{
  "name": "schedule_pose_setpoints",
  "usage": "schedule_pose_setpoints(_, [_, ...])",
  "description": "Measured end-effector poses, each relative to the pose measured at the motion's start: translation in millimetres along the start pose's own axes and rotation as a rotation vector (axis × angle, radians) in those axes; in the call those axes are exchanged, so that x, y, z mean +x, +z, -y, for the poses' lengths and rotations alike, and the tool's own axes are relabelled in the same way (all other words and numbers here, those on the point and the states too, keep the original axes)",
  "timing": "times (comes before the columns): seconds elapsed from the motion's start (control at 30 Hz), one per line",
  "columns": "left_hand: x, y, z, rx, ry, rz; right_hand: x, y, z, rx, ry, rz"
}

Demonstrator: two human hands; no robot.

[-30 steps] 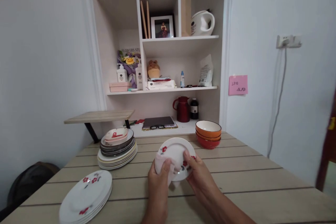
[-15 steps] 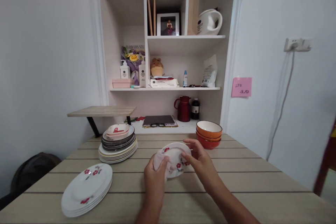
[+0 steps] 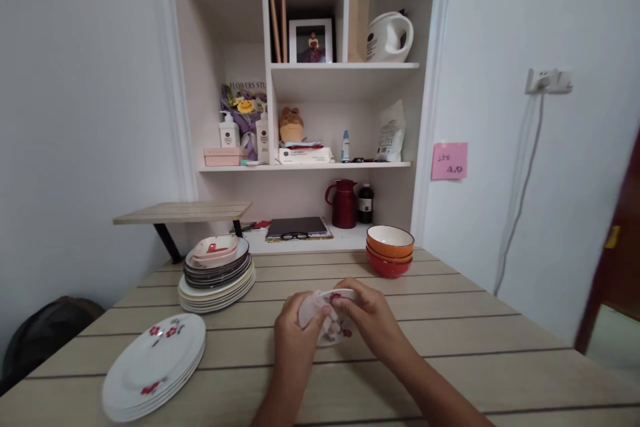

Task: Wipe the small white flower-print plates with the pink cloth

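Note:
Above the table, a small white plate (image 3: 340, 332) with red flowers is held tilted between both my hands. My right hand (image 3: 370, 313) grips its right rim, with the thumb on the face and the fingers round the edge. My left hand (image 3: 295, 330) pinches a thin white tissue or cloth (image 3: 309, 309) against the left part of the plate. Parts of the plate are hidden by the tissue and fingers. To the left of my hands lies a stack of larger white plates (image 3: 155, 367) with the same red flower pattern.
Farther back on the wooden table (image 3: 240, 353) stand a mixed stack of plates (image 3: 217, 280) topped by small square dishes (image 3: 215, 249), and nested orange and red bowls (image 3: 390, 253). A raised wooden stand (image 3: 183, 212) is at back left. Behind are a red jug (image 3: 344, 205) and a laptop (image 3: 297, 227).
The plate has been turned and tipped, so less of its face shows. My right hand has shifted left, closer to my left hand. The view has swung slightly to the right.

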State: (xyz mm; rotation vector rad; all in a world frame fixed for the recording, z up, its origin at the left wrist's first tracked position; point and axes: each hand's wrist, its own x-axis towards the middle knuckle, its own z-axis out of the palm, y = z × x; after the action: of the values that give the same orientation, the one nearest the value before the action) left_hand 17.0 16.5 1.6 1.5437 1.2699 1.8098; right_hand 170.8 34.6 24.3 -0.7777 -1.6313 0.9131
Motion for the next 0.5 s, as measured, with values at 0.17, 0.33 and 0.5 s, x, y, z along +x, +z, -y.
schedule_pose_setpoints(0.17, [3, 1, -5, -0.122, -0.163, 0.015, 0, 7, -7, 0.255, 0.106, -0.076])
schedule_pose_setpoints(0.33, [0, 4, -5, -0.330, -0.327, 0.025, -3, 15, -5, 0.457, 0.180, -0.169])
schedule_pose_setpoints(0.5, [-1, 6, -3, -0.429, -0.368, -0.089, -4, 25, -5, 0.649, 0.252, -0.243])
